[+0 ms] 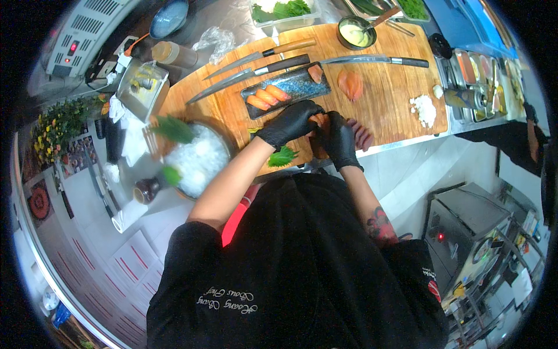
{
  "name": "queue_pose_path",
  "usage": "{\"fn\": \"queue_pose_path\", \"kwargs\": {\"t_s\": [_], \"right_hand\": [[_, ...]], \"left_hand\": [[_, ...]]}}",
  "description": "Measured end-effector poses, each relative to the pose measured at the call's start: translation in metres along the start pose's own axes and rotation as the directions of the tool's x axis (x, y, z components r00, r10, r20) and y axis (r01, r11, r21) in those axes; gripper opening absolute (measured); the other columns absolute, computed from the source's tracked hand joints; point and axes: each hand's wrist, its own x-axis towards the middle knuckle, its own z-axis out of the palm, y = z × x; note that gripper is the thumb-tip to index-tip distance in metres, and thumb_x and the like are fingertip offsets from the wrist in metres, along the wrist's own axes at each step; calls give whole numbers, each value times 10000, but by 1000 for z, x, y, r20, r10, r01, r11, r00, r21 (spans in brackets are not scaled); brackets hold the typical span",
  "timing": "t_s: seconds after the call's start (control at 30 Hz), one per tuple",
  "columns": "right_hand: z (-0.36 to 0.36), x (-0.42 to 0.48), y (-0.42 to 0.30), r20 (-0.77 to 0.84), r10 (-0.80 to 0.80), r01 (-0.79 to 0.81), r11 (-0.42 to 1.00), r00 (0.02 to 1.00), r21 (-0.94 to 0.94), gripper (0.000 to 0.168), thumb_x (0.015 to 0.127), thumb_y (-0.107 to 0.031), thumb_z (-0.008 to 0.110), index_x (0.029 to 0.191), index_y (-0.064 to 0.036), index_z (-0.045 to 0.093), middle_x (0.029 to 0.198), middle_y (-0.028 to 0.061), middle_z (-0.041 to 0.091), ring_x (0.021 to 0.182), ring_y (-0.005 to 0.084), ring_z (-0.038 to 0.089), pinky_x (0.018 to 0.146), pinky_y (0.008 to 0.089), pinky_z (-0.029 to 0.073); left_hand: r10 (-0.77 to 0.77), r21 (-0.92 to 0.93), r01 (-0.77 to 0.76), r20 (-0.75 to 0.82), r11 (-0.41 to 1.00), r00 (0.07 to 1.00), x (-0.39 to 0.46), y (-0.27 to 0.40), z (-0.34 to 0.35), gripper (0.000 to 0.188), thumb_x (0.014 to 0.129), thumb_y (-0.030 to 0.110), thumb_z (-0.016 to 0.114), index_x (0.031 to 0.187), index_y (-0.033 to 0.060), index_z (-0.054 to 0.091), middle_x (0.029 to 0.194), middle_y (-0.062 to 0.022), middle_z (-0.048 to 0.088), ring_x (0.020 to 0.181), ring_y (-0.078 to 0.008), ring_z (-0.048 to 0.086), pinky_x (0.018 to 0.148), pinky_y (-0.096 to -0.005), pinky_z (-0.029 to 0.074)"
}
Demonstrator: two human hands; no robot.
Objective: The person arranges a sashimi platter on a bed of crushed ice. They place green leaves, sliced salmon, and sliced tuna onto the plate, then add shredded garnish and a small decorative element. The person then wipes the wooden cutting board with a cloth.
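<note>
Both my hands wear black gloves and meet over the near edge of the wooden cutting board (pixel 392 104). My left hand (pixel 290 124) and my right hand (pixel 342 141) pinch a piece of salmon (pixel 320 120) between their fingers, which partly cover it. Right of my right hand lie dark red fish slices (pixel 362 134); beyond them are salmon slices (pixel 350 85). Just ahead, a dark blue rectangular plate (pixel 301 85) bears three salmon nigiri (pixel 267 97) at its left and a salmon piece (pixel 315 73) at its right end. A green shiso leaf (pixel 282 157) lies below my left hand.
Three long knives, including a light-handled knife (pixel 244 62), lie beyond the plate. A sauce bowl (pixel 356 35) stands at the back, a bowl of ice (pixel 198 155) at left. White rice (pixel 423 111) sits at right, near a canister (pixel 464 98). Another person (pixel 505 139) stands far right.
</note>
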Motion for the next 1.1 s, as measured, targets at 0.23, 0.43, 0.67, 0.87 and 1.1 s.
{"fn": "queue_pose_path", "kwargs": {"t_s": [0.23,0.43,0.67,0.87,1.1], "right_hand": [[-13,-16,14,-77,-90,78,986,993,-147,358,744,-235,764,999,-30,617,903,162,650,852,327,622,716,397,479],[-27,-47,14,51,48,-48,999,998,-4,318,765,-95,724,1049,-1,616,929,155,646,881,300,629,782,364,491],[-22,-50,27,-15,-69,69,996,998,53,337,772,-86,719,1067,18,594,894,151,629,821,311,617,738,370,489],[-30,-38,6,217,62,-55,998,974,-39,309,761,-117,733,1009,18,610,888,165,631,859,318,614,750,369,483],[-14,-47,36,171,78,-83,996,982,25,306,802,-170,704,1030,12,608,966,173,645,906,304,604,808,387,476]], "left_hand": [[27,-14,-30,-193,999,981,-13,31,12,336,761,123,693,1074,17,634,977,-171,653,951,-333,621,851,-388,480],[91,235,-81,-32,969,995,-25,58,27,329,755,173,641,1070,77,635,951,-133,641,923,-345,610,752,-399,466],[-25,80,45,-240,996,970,-40,46,56,381,770,61,612,1150,34,608,1059,-173,645,1018,-339,613,882,-394,479],[-96,153,136,-246,979,964,-47,47,57,369,763,51,619,1132,31,624,1055,-158,664,994,-325,634,871,-386,493],[-7,47,16,-196,999,980,-38,61,47,186,787,229,634,909,108,707,834,-130,689,842,-287,668,709,-369,506]]}}
